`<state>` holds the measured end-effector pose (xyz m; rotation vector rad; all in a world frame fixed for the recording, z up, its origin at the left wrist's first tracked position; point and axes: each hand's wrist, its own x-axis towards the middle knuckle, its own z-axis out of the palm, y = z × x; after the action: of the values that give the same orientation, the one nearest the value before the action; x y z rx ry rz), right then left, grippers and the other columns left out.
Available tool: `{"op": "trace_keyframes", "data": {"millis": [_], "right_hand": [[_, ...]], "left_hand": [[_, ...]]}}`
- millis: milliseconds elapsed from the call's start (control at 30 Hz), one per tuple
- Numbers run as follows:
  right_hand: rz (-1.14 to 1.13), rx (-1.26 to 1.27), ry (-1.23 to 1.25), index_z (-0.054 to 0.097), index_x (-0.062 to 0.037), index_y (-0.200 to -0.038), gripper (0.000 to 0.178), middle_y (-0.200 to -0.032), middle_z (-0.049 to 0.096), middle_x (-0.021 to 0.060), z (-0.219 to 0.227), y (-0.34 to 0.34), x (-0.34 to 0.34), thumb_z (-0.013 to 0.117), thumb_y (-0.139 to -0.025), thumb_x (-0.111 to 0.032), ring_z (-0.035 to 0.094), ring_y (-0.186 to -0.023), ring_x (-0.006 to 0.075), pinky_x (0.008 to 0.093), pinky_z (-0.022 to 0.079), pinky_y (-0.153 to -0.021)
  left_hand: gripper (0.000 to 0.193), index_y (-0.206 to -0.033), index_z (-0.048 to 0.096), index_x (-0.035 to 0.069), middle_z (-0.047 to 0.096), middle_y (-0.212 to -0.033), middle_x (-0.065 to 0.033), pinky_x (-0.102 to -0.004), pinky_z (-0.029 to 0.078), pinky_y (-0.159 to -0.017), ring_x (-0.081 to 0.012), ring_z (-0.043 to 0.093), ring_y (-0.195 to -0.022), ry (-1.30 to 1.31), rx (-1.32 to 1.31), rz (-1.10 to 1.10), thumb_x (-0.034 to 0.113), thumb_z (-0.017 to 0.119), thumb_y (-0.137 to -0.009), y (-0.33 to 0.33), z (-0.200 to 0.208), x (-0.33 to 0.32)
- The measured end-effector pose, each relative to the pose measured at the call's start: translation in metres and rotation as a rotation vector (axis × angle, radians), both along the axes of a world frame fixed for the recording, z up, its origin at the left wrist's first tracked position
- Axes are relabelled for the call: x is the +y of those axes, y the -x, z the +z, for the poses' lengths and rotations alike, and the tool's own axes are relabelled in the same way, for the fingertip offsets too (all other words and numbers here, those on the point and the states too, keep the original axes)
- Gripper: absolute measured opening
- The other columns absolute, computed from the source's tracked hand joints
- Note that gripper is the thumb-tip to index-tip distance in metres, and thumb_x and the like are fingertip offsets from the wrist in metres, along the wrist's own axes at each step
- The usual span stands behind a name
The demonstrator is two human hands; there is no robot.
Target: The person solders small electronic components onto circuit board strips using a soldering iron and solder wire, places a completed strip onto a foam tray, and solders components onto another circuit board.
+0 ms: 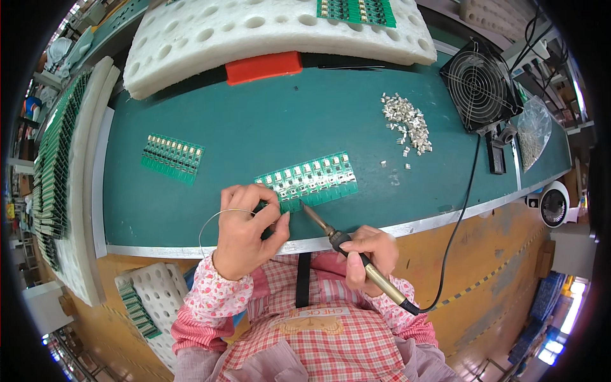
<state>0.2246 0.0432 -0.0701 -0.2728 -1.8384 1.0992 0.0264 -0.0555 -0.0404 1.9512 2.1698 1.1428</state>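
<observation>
A green circuit board panel [312, 177], with a row of pale components, lies near the bench's front edge. My right hand [372, 254] is wrapped round a soldering iron [375, 277], and the tip reaches the lower part of this panel. My left hand [248, 223] is closed at the panel's left end, with its fingers pinched on a thin solder wire [207, 224] that loops out to the left. Its fingers hide the panel's lower left corner and the end of the wire.
Another circuit board panel [172, 158] lies at the left. Small metal connectors [407, 121] are heaped at the right, near a black fan [477, 86] and a plastic bag [533, 130]. White foam trays [280, 32] and a red block [264, 67] stand at the back. The iron's cord [459, 223] crosses the front edge.
</observation>
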Motion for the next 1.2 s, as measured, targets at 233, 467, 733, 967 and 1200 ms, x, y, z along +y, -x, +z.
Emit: {"op": "trace_keyframes", "data": {"millis": [233,467,733,967,1200], "right_hand": [[-0.022,-0.040,0.028,0.060,0.0031,-0.086,0.013,-0.058,0.054,0.0068,0.000,0.003,-0.001,0.063,-0.073,0.000,0.051,-0.045,0.0193,0.0313,0.041,-0.044],[-0.035,-0.019,-0.001,0.062,0.0027,-0.084,0.012,-0.060,0.056,0.0069,0.000,0.009,0.001,0.063,-0.073,0.001,0.053,-0.045,0.0189,0.0302,0.042,-0.045],[-0.031,-0.027,-0.005,0.063,0.0016,-0.085,0.013,-0.061,0.056,0.0068,-0.001,0.008,0.000,0.064,-0.072,0.001,0.053,-0.046,0.0193,0.0304,0.043,-0.045],[-0.013,-0.055,-0.015,0.062,0.0011,-0.086,0.014,-0.061,0.055,0.0069,0.004,0.009,0.001,0.065,-0.073,0.002,0.054,-0.046,0.0198,0.0303,0.044,-0.046],[-0.001,-0.083,-0.095,0.055,0.0021,-0.089,0.008,-0.057,0.058,0.0054,0.006,0.009,0.004,0.057,-0.084,-0.004,0.053,-0.045,0.0159,0.0310,0.043,-0.047]], "left_hand": [[0.014,-0.070,0.058,0.005,0.056,-0.089,-0.0070,-0.0397,0.037,-0.075,-0.0275,0.054,-0.084,0.049,-0.020,0.004,0.004,0.072,-0.068,-0.002,-0.001,0.003],[0.015,-0.073,0.058,0.005,0.054,-0.086,-0.0067,-0.0389,0.036,-0.072,-0.0267,0.051,-0.080,0.060,0.023,0.022,0.005,0.073,-0.070,-0.004,0.000,0.008],[0.017,-0.075,0.059,0.006,0.052,-0.085,-0.0056,-0.0385,0.035,-0.070,-0.0256,0.050,-0.078,0.096,0.082,0.025,0.004,0.074,-0.069,-0.005,-0.001,0.011],[0.019,-0.082,0.064,0.007,0.068,-0.095,-0.0042,-0.0344,0.042,-0.074,-0.0237,0.061,-0.084,0.035,-0.060,0.109,-0.001,0.074,-0.069,-0.004,-0.001,0.015],[0.017,-0.082,0.066,0.007,0.071,-0.093,-0.0029,-0.0340,0.043,-0.075,-0.0223,0.063,-0.085,0.056,-0.050,0.099,-0.002,0.074,-0.070,-0.004,0.002,0.016]]}}
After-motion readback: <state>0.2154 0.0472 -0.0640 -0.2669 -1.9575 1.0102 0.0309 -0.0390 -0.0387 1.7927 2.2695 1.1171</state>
